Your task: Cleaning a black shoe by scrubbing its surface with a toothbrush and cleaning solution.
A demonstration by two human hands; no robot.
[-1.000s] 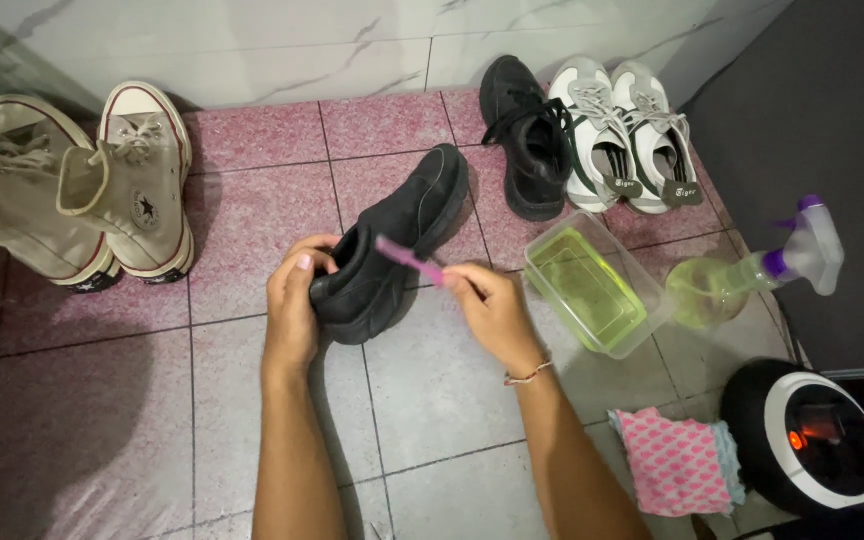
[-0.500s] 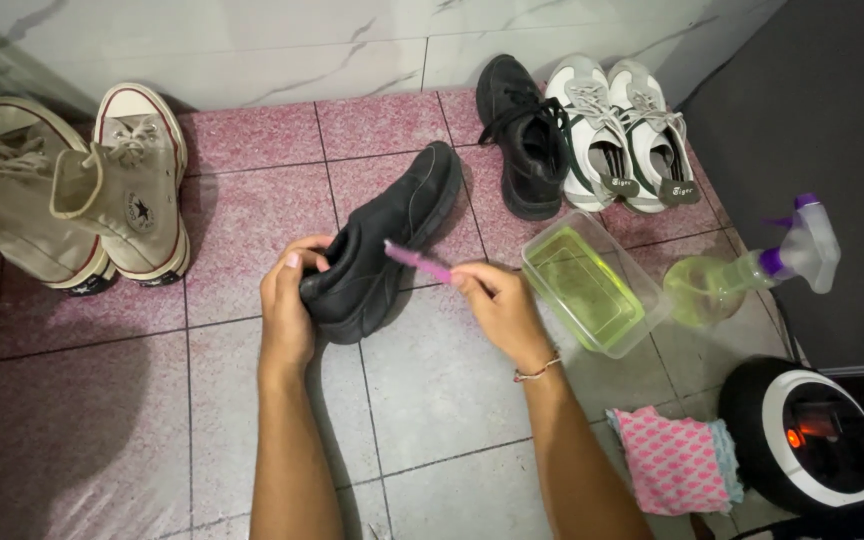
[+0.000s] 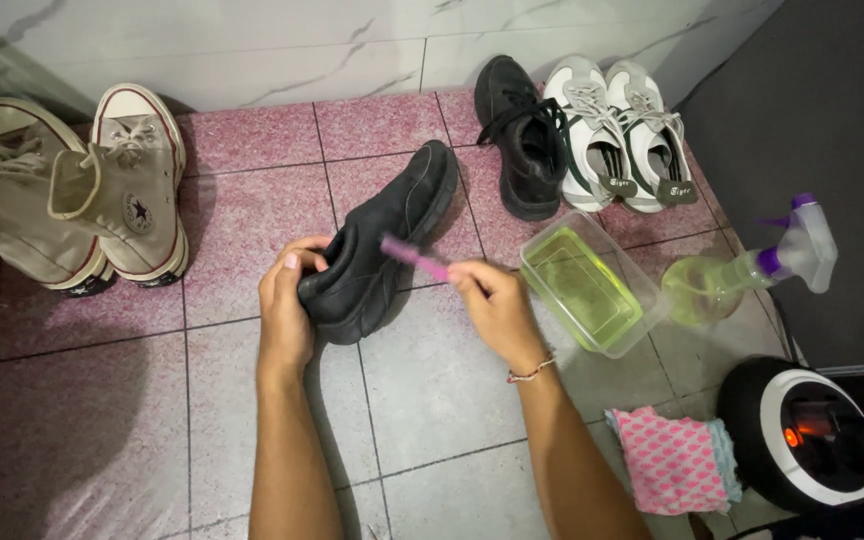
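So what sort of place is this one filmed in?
Probably a tiled corner of a home, maybe an entryway or wash area: pink floor tiles meet a marble-look wall, pairs of shoes line it, and the left hand holds a black shoe on the floor.

On the pink tiled floor (image 3: 82, 420) stand cream high-top sneakers (image 3: 82, 205), a second black shoe (image 3: 522, 140), white sneakers (image 3: 617, 130), a clear container (image 3: 582, 285) with yellow-green liquid, a spray bottle (image 3: 752, 270) and a pink cloth (image 3: 672, 460)
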